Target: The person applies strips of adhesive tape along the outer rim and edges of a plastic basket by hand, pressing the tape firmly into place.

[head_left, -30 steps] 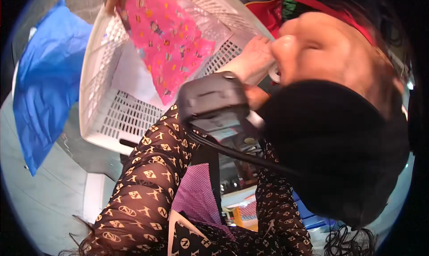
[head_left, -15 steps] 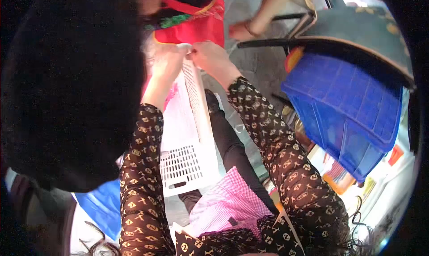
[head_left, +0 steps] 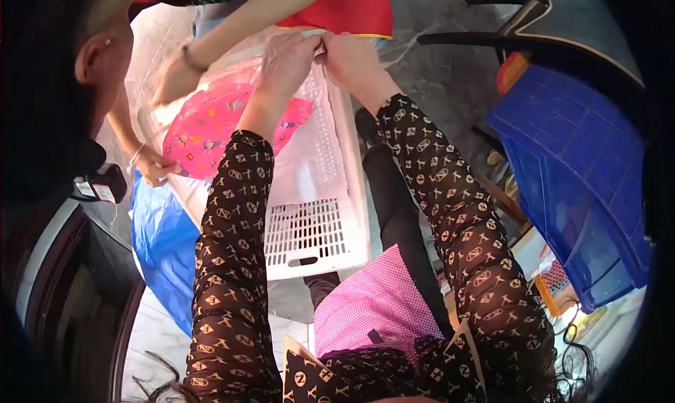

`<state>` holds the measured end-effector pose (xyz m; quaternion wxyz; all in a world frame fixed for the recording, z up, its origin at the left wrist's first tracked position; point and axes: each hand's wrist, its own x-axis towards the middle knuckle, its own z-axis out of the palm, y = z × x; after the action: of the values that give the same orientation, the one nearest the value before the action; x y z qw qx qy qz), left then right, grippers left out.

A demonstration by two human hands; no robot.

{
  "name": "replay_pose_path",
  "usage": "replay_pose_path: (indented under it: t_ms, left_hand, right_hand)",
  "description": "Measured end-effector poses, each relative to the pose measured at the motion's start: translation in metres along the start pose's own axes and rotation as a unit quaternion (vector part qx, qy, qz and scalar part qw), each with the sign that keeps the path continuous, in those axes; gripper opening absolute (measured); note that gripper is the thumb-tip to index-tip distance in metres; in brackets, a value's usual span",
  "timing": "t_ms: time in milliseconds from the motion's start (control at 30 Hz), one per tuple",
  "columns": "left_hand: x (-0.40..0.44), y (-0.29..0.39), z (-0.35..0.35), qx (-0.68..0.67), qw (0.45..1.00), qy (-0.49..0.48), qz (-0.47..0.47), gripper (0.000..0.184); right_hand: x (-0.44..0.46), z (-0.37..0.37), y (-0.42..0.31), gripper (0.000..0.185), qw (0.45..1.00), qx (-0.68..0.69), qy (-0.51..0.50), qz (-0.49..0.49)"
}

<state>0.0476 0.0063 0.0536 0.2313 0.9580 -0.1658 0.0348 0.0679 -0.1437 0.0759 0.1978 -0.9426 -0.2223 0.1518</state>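
My left hand (head_left: 284, 64) and my right hand (head_left: 355, 62) meet above the far end of a white plastic basket (head_left: 357, 220). Both are closed, fingertips pinched together beside the rim; whatever they hold is hidden between them. Inside the basket lies a pale pink sheet (head_left: 316, 157) over the slotted wall. A bright pink printed piece (head_left: 207, 125), apparently thin cloth or plastic, spreads across the basket's left side and passes behind my left forearm. Another person's hand (head_left: 155, 165) touches its left edge, while that person's other hand (head_left: 174, 78) reaches over its far side.
Blue sheeting (head_left: 165, 227) lies left of the basket. To the right stands a blue plastic crate (head_left: 569, 122), with a dark chair (head_left: 576, 34) beyond it. The other person leans in from the left, wearing red cloth (head_left: 344, 13). A pink checked cloth (head_left: 380, 297) covers my lap.
The view has shifted, so the basket and crate sit differently in it. The other person's arm has swung from the far right to the basket's left side, and the pink printed piece is more exposed.
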Motion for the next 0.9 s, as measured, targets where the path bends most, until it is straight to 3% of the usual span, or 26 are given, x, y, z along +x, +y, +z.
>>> replay_pose_path:
  t_ms: [67, 133, 333, 400, 500, 633, 700, 733, 800, 833, 900]
  left_hand:
    - [-0.006, -0.001, 0.009, -0.041, 0.999, 0.032, 0.016, 0.012]
    - [-0.004, 0.001, 0.005, 0.009, 1.000, -0.001, -0.017, 0.012]
    - [-0.007, 0.003, 0.009, -0.039, 0.998, 0.053, -0.008, 0.011]
    - [-0.005, 0.010, 0.004, -0.020, 0.997, 0.064, -0.046, 0.012]
    - [0.000, 0.011, -0.007, -0.001, 0.997, -0.014, -0.082, 0.013]
    - [-0.001, 0.004, 0.015, -0.037, 0.993, 0.005, -0.111, 0.012]
    - [-0.004, 0.005, 0.018, -0.030, 0.997, 0.051, -0.058, 0.011]
    - [-0.005, 0.007, 0.018, -0.031, 0.996, 0.051, -0.060, 0.011]
    - [-0.008, 0.014, 0.017, -0.022, 0.992, 0.111, -0.046, 0.011]
    - [-0.010, 0.016, 0.017, -0.024, 0.992, 0.113, -0.047, 0.011]
    - [-0.016, 0.019, 0.014, 0.022, 0.995, 0.096, -0.027, 0.014]
  right_hand:
    - [-0.005, 0.007, -0.001, 0.023, 0.999, -0.035, 0.004, 0.018]
    - [0.001, 0.003, -0.009, 0.016, 0.998, -0.050, -0.013, 0.040]
    - [0.001, -0.002, -0.005, 0.019, 0.999, -0.017, -0.003, 0.035]
    - [0.002, -0.003, -0.005, 0.021, 0.998, 0.009, -0.010, 0.061]
    - [0.003, 0.000, -0.007, 0.021, 0.997, -0.004, -0.013, 0.075]
    - [-0.013, 0.006, 0.014, 0.021, 0.995, 0.047, 0.002, 0.093]
    - [-0.022, 0.003, 0.021, 0.017, 0.974, 0.187, 0.082, 0.095]
    - [-0.027, 0.001, 0.026, 0.017, 0.975, 0.187, 0.080, 0.095]
    - [-0.038, -0.003, 0.035, 0.014, 0.905, 0.385, 0.051, 0.172]
    - [-0.049, -0.007, 0.038, 0.014, 0.907, 0.382, 0.050, 0.172]
    - [-0.076, -0.013, 0.037, 0.013, 0.836, 0.479, 0.043, 0.266]
